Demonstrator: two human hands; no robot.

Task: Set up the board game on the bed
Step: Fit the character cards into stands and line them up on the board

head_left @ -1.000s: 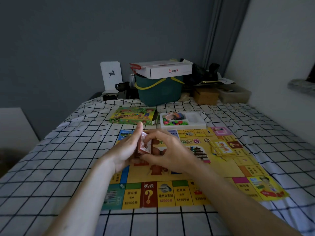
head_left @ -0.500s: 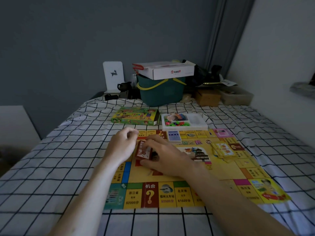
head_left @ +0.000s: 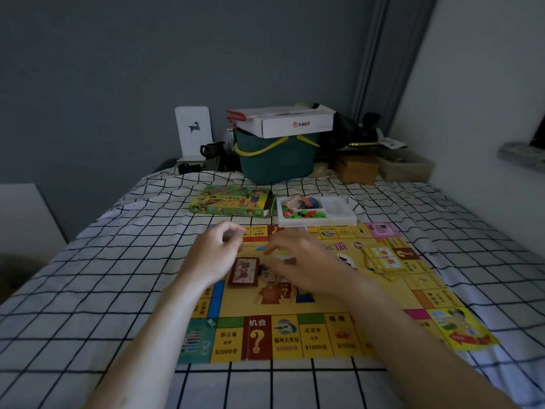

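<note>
Head view. Game board (head_left: 321,293) lies unfolded and flat on the checked bed (head_left: 88,276), its printed squares facing up. A red-brown card deck (head_left: 243,272) sits on the board's middle area, just beside the left hand (head_left: 212,255), apparently free of both hands. A yellow card stack (head_left: 383,259) rests toward the board's right edge, slightly fanned. Left hand hovers above the board's far-left part, fingers (head_left: 233,231) loosely curled and empty. Right hand (head_left: 300,261) hovers just right of the deck, fingers bent and narrow; image is blurred here, so I cannot tell whether it pinches a card.

Beyond the board: green game box (head_left: 233,201) and white parts tray (head_left: 317,211) side by side, tray holding small coloured pieces and some paper items. A green basket (head_left: 277,160) with a white carton (head_left: 283,122) on top stands at the head of the bed.

Progress estimate: board and two card piles placed. Pieces in the tray not yet distributed; roughly midway.
</note>
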